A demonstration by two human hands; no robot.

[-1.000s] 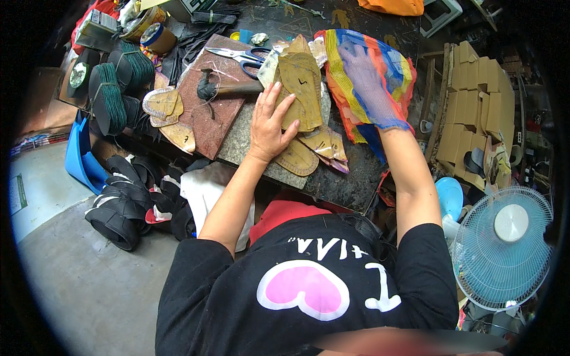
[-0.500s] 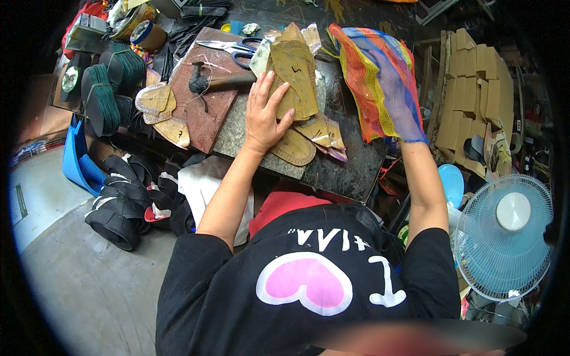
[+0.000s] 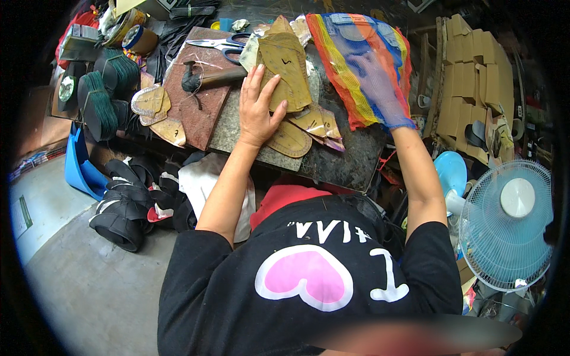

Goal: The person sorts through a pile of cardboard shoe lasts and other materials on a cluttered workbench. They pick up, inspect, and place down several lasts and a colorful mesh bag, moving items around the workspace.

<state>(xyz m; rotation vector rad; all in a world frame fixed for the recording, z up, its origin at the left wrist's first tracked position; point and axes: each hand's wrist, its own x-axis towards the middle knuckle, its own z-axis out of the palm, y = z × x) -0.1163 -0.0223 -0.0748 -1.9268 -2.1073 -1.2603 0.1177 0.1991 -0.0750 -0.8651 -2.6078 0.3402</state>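
Note:
My left hand (image 3: 257, 114) lies with fingers stretched over the left edge of a pile of yellow-brown sole-shaped and shoe-part patterns (image 3: 286, 66). A colourful mesh bag (image 3: 336, 66) in orange, yellow and blue covers my right hand (image 3: 375, 83) up to the wrist. Through the netting the fingers look spread, reaching toward the bag's far end. Left of the pile, a hammer (image 3: 222, 77) with a dark head rests on a reddish-brown board (image 3: 205, 110). Scissors (image 3: 217, 43) lie beyond it.
Bundles of dark soles tied with green cord (image 3: 98, 104) stand at the table's left. Smaller patterns (image 3: 151, 104) lie beside the board. A blue fan (image 3: 510, 222) is near on the right, cardboard boxes (image 3: 469, 83) farther back. Black rolls (image 3: 122, 222) sit on the floor.
My right hand has pushed farther into the mesh bag, which is now spread wider and has shifted left and away from me. My left hand stays at the patterns.

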